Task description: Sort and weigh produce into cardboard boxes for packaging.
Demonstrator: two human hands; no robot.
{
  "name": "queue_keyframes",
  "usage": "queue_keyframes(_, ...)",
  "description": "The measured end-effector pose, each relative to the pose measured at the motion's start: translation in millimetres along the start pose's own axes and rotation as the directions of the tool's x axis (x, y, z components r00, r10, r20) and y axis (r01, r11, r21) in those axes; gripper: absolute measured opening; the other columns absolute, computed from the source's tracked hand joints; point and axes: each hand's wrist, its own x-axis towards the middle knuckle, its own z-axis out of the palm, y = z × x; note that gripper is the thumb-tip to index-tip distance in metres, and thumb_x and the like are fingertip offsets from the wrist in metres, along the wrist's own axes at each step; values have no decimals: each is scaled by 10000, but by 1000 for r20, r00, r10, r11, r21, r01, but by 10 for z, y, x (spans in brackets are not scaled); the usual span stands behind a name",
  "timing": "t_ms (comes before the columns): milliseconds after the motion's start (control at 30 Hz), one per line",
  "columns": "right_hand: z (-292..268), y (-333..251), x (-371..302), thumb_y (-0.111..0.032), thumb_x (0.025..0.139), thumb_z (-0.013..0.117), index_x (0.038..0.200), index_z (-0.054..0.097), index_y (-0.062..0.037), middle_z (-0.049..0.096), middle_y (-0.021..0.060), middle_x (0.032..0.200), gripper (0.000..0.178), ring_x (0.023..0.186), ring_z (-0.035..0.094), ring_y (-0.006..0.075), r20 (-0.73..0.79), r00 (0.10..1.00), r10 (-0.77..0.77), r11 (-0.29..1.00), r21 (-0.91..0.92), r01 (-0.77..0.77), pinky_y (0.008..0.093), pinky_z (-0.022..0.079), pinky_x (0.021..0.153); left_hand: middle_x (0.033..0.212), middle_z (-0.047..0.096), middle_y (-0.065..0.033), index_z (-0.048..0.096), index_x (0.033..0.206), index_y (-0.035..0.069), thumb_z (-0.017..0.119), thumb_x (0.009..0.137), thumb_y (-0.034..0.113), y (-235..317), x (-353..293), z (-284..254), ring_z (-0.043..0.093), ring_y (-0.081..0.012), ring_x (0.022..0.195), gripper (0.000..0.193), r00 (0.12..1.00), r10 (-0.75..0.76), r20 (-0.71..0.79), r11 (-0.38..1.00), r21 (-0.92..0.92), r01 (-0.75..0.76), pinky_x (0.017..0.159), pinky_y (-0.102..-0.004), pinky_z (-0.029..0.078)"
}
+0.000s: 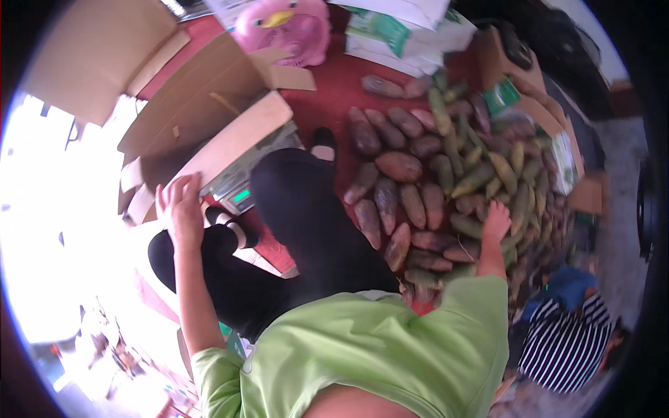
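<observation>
My left hand point(182, 212) is at the near end of an open cardboard box point(240, 132), its fingers bent over the edge of a flap. That box stands by a scale point(237, 198) with a lit green display. My right hand point(497, 221) reaches out over a heap of long green vegetables point(502, 171), which look like cucumbers. Its fingers point down at the heap and nothing shows in them. Left of the heap lie many thick reddish-brown vegetables point(399, 166) of similar long shape, spread on a red floor covering point(334, 90).
A pink toy-like figure point(289, 31) with a yellow beak stands at the far side. White and green cartons point(411, 38) lie beyond the vegetables. Another cardboard box point(97, 52) is at far left. A person in a striped top point(566, 345) is close at right.
</observation>
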Motion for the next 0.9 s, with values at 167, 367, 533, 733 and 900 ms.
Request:
queue_keyframes(167,-178,-34,46,-113,811,579,1122,521,-145,522,34,1136,318,1063,512,250,43,998,-42,999,-19,43,421,438,815,1062,590,-26,641,1107,131,538,790,43,-33,-19,49,535,-200,1071,344,1000,-16,26,999,-51,17,1085,-475,248)
queue_keyframes(367,-676,-74,32,-164,724,716,1233,490,-101,513,86,1202,560,1119,500,286,-26,993,113,967,234,-104,457,442,850,1059,581,-46,609,1135,107,516,728,1,-57,4,-9,537,-227,1057,430,998,-30,53,987,-158,38,1078,-491,255)
queue_keyframes(533,-1117,-171,-46,-147,773,703,1219,505,-42,518,130,1189,499,1065,526,327,-67,990,123,854,516,-71,422,448,871,1035,579,-51,603,1112,81,518,753,47,-117,4,-34,541,-233,1037,370,998,-4,55,983,-182,14,1043,-468,315)
queue_keyframes(733,-1768,-524,186,-80,853,629,1292,441,47,514,129,1239,494,1114,509,215,-147,989,16,202,969,141,332,402,957,1030,570,-71,587,1113,45,514,758,92,-130,-8,-44,536,-255,1024,365,999,17,50,971,-241,-4,914,-398,420)
queue_keyframes(900,-3092,-1217,198,-17,854,584,1294,440,55,520,120,1235,469,1126,492,179,-350,935,-60,-147,930,338,305,360,987,1030,560,-63,582,1093,46,517,754,94,-148,3,-46,534,-246,1024,348,998,18,62,961,-278,0,877,-382,440)
